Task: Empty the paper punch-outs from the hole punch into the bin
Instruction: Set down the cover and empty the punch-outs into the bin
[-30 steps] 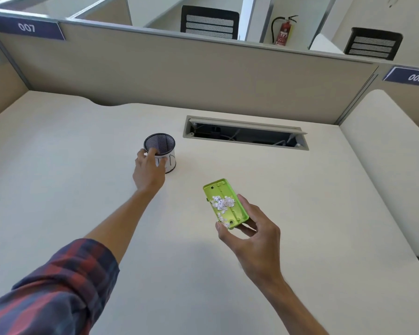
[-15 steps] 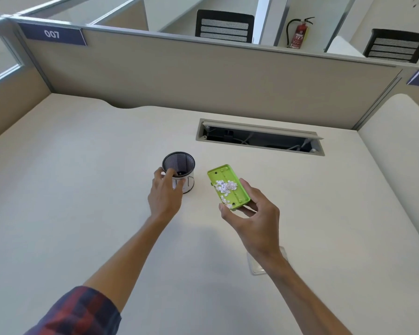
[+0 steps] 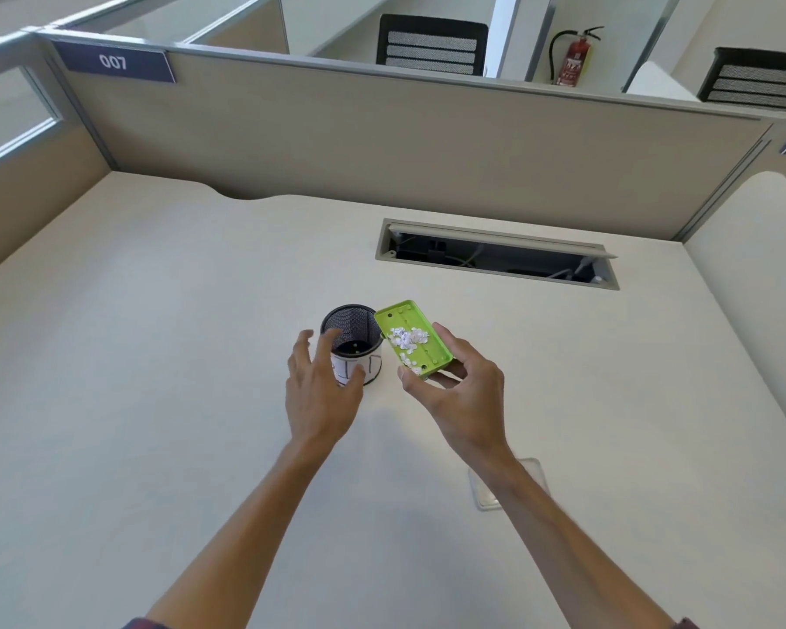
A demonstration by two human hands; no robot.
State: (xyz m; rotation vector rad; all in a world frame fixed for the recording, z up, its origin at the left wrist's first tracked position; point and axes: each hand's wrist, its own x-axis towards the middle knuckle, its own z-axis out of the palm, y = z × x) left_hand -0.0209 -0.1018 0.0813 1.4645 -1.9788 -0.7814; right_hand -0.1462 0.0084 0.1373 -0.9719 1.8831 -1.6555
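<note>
A small black mesh bin [image 3: 352, 324] with a white paper label stands upright on the desk at centre. My left hand [image 3: 321, 392] is at its near left side with fingers spread, thumb across the label, not closed around it. My right hand [image 3: 461, 392] grips the near end of a lime-green hole punch tray [image 3: 411, 340], held open side up and roughly level. A heap of white paper punch-outs [image 3: 409, 338] lies in it. The tray's far left corner sits right beside the bin's rim.
The beige desk [image 3: 155, 356] is walled by partitions at the back and both sides. An open cable slot [image 3: 495, 256] lies in the desk behind the tray. A small clear plastic piece [image 3: 486, 492] lies flat on the desk under my right forearm.
The bin has come nearer and to the right with my left hand, which has now loosened and spread its fingers. My right hand has brought the green tray up against the bin's rim.
</note>
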